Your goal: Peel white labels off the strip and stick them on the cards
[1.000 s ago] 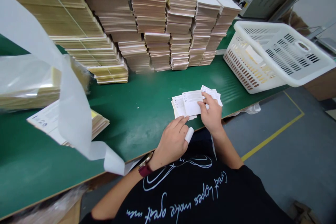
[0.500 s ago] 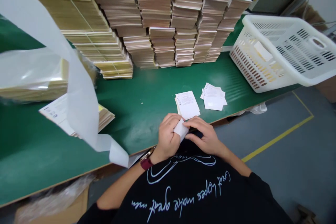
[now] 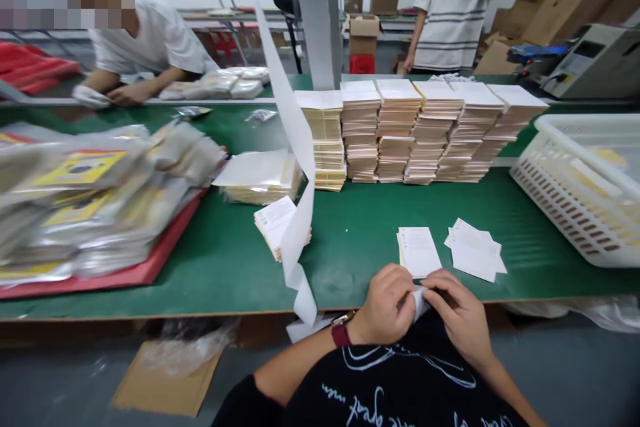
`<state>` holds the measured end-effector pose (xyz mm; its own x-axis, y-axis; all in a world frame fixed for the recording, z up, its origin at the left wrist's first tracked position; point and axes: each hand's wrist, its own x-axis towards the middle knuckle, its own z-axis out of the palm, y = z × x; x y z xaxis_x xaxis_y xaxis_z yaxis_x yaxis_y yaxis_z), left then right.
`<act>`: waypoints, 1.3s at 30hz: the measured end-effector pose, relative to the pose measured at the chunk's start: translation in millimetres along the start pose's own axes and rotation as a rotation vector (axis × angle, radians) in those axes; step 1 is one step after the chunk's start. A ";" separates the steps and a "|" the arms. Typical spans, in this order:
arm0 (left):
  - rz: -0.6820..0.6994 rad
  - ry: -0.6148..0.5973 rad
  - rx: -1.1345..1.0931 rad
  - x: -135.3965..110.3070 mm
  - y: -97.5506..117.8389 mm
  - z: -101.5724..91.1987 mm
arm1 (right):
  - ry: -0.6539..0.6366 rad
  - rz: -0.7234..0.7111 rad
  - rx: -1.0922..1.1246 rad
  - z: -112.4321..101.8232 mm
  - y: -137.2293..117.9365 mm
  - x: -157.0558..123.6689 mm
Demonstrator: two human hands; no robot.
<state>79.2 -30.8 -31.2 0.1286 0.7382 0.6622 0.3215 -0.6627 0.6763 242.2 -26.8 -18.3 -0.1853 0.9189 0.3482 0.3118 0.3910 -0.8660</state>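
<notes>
Close to my body at the table's front edge, my left hand (image 3: 389, 303) is closed around a small white piece of paper (image 3: 421, 303), its fingers curled. My right hand (image 3: 460, 315) pinches the same piece from the other side with thumb and fingertips. Just beyond the hands lies a small stack of white printed cards (image 3: 420, 250). Several loose white cards (image 3: 475, 255) overlap to its right. A long white paper strip (image 3: 300, 167) hangs down left of my hands, twisting past the table edge.
Tall card stacks (image 3: 395, 133) line the back. A white plastic basket (image 3: 585, 203) stands right. Left are a card pile (image 3: 275, 223), a plastic-wrapped bundle (image 3: 263, 173) and bagged packets (image 3: 115, 193) on a red tray (image 3: 155, 267). Two people (image 3: 165, 40) are across the table.
My view has tilted up and swung left, bringing the bagged packets and the people into sight. Both hands stay together on the small white piece.
</notes>
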 end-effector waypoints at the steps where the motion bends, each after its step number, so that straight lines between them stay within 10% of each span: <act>1: -0.029 -0.008 0.014 -1.2 -0.5 0.9 | 0.004 -0.024 -0.030 1.0 0.3 -0.8; 22: -0.104 -0.070 0.189 -10.6 -5.7 4.0 | 0.231 -0.579 -0.402 8.4 20.1 -11.9; 29: -0.068 -0.172 0.277 0.1 -7.0 5.1 | 0.599 -0.255 -0.166 -3.4 19.1 8.5; 39: 0.039 -0.286 0.384 2.0 -8.1 9.4 | 0.077 0.183 -0.481 -10.2 34.6 52.1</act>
<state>85.6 -22.7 -38.3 0.3833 0.7546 0.5326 0.6279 -0.6358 0.4488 252.9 35.1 -26.4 -0.0241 0.9686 0.2473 0.7288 0.1864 -0.6589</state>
